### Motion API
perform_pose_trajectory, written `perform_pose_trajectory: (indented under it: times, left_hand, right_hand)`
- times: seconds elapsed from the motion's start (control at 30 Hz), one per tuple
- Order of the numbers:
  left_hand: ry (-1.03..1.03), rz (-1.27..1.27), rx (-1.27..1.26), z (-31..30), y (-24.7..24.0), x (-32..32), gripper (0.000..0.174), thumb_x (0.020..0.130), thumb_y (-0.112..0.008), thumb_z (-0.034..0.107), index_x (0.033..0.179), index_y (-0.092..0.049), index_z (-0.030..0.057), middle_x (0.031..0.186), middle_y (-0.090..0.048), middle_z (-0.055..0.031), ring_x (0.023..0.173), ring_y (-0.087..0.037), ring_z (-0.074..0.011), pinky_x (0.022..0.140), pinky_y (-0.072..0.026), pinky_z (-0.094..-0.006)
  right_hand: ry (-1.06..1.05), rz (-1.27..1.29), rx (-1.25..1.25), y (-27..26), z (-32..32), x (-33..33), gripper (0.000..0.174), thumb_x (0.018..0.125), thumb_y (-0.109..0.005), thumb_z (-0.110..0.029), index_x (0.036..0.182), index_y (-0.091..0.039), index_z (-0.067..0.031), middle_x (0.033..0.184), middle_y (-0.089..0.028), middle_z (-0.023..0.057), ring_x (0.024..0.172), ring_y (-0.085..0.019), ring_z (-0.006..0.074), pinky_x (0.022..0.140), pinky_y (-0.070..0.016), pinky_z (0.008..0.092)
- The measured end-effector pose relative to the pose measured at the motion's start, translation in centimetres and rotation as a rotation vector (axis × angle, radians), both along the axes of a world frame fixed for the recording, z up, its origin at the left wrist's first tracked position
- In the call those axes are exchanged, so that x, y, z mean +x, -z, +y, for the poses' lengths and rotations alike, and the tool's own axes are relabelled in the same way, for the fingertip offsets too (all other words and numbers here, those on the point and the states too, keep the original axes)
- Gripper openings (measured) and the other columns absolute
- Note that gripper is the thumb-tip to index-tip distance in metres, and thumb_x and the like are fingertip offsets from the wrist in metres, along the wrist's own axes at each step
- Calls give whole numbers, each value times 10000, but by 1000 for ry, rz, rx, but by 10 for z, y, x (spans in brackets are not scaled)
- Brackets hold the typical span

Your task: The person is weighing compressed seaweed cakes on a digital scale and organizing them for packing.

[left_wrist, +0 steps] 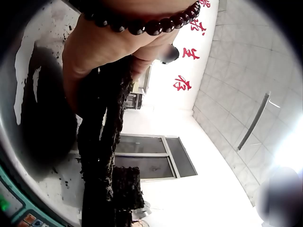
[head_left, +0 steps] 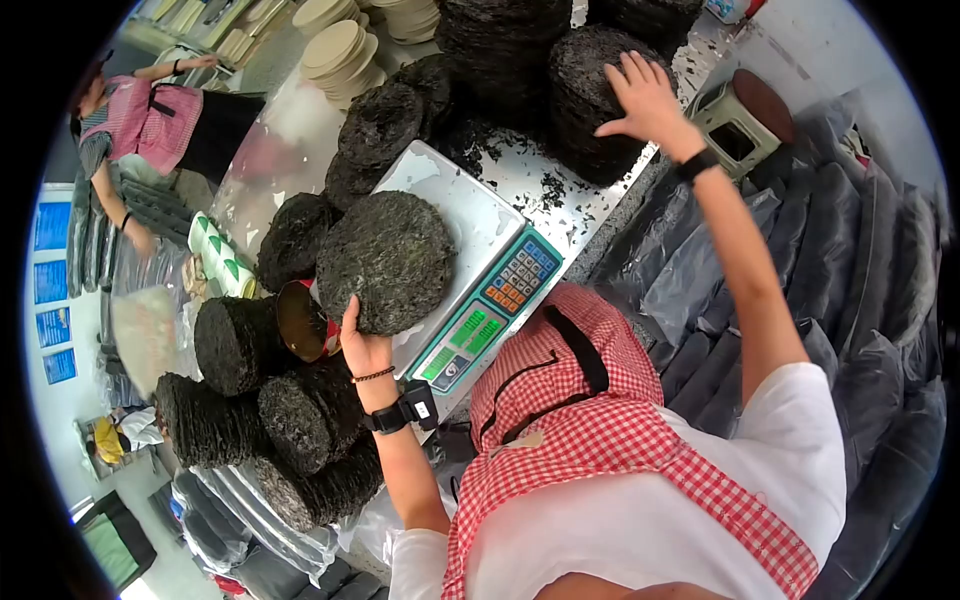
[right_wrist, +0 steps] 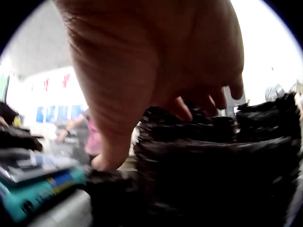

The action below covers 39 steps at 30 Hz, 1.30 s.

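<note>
My left hand point(head_left: 362, 348) grips the lower edge of a dark round disc of dried seaweed point(head_left: 386, 260) and holds it tilted over the platform of a white electronic scale point(head_left: 470, 215). In the left wrist view the fingers point(left_wrist: 90, 56) curl round the disc's rough rim point(left_wrist: 102, 156), with the scale's keypad point(left_wrist: 16, 210) at the bottom left. Farther back, my right hand point(head_left: 645, 95) lies with spread fingers on top of a tall stack of the same discs point(head_left: 590, 130). The right wrist view shows that palm point(right_wrist: 156, 71) pressed on the stack point(right_wrist: 213, 161).
More stacks of dark discs point(head_left: 290, 420) crowd the table's left side and back. A red tin point(head_left: 305, 322) lies beside the scale. Pale round plates point(head_left: 340, 50) are piled at the back. A stool point(head_left: 740, 120) and grey bags point(head_left: 850, 260) stand at right. Another person point(head_left: 150, 115) works at far left.
</note>
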<state>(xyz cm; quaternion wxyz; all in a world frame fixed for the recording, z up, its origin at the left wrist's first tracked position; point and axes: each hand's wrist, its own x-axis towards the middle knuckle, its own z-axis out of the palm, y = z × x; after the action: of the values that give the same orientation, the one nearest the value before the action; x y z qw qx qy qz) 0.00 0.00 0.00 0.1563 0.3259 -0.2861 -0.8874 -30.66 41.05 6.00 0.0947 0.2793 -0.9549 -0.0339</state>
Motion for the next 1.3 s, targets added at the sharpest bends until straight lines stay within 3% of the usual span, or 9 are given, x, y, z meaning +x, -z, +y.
perform_pose_trajectory:
  times: [0.23, 0.3, 0.4, 0.5, 0.57, 0.77, 1.03, 1.23, 1.3]
  left_hand:
    - [-40, -12, 54, 7, -13, 2, 409, 935, -607, 197, 1296, -530, 22, 1330, -550, -106, 1223, -508, -281, 1054, -398, -457]
    - [-36, 70, 67, -9, 0, 22, 461, 936, -605, 241, 1331, -501, 26, 1344, -536, -117, 1236, -493, -294, 1062, -383, -479]
    - [-115, 100, 122, -13, -5, 37, 506, 938, -586, 271, 1363, -460, 27, 1396, -477, -147, 1257, -464, -338, 1060, -375, -511]
    - [-94, 176, 189, -17, -12, 52, 482, 939, -569, 274, 1346, -484, 30, 1369, -510, -145, 1247, -476, -341, 1052, -384, -509]
    - [-55, 234, 198, -7, -24, 41, 477, 940, -561, 279, 1337, -491, 25, 1372, -508, -145, 1233, -490, -338, 1049, -389, -500]
    - [64, 275, 131, 16, -27, 0, 370, 925, -605, 168, 1247, -552, -6, 1268, -588, -123, 1147, -563, -274, 997, -445, -419]
    - [39, 21, -233, 0, -5, -16, 587, 863, -686, 93, 1381, -422, 15, 1413, -442, -144, 1275, -451, -303, 1011, -436, -460]
    - [19, -484, -1344, -11, -7, -17, 984, 771, -802, 292, 1498, -176, 71, 1462, -221, -271, 1316, -324, -374, 1074, -312, -469]
    - [-87, -458, -1319, -23, -5, 0, 923, 796, -780, 273, 1492, -206, 78, 1417, -282, -279, 1283, -374, -369, 1024, -369, -461]
  right_hand:
    - [-96, -267, -272, -51, 36, -30, 508, 927, -558, -440, 1164, -587, 9, 1035, -653, 216, 960, -616, 396, 838, -498, 427]
    - [41, 99, -597, -33, 53, -38, 362, 931, -563, -262, 1169, -568, 10, 1043, -666, 186, 941, -638, 351, 793, -494, 378]
    - [239, -192, -1605, -38, 63, -17, 366, 970, -523, -269, 1183, -594, 21, 1003, -682, 79, 892, -647, 147, 753, -493, 297]
    - [158, -591, -1626, 8, 45, -14, 307, 944, -544, -161, 1180, -593, 30, 1131, -639, 125, 970, -644, 208, 816, -521, 323]
    - [-369, 68, -750, -7, -37, 45, 256, 878, -610, -154, 1104, -644, -39, 1043, -653, 117, 919, -634, 262, 770, -515, 328]
    - [-1150, 1, -348, 34, -174, 161, 329, 793, -619, -202, 1076, -610, -36, 1072, -622, 127, 1022, -602, 276, 911, -499, 381]
    - [-621, 526, -575, -51, -99, -3, 177, 780, -685, -145, 921, -640, -47, 1010, -658, 116, 908, -641, 292, 757, -535, 367]
    - [-446, 795, -192, -61, -115, -177, 538, 848, -622, -514, 1152, -600, -71, 1041, -655, 134, 1026, -608, 297, 842, -517, 418]
    - [-413, 249, -50, -64, -117, -191, 641, 829, -624, -558, 1205, -551, -44, 947, -655, 157, 941, -629, 343, 791, -528, 441]
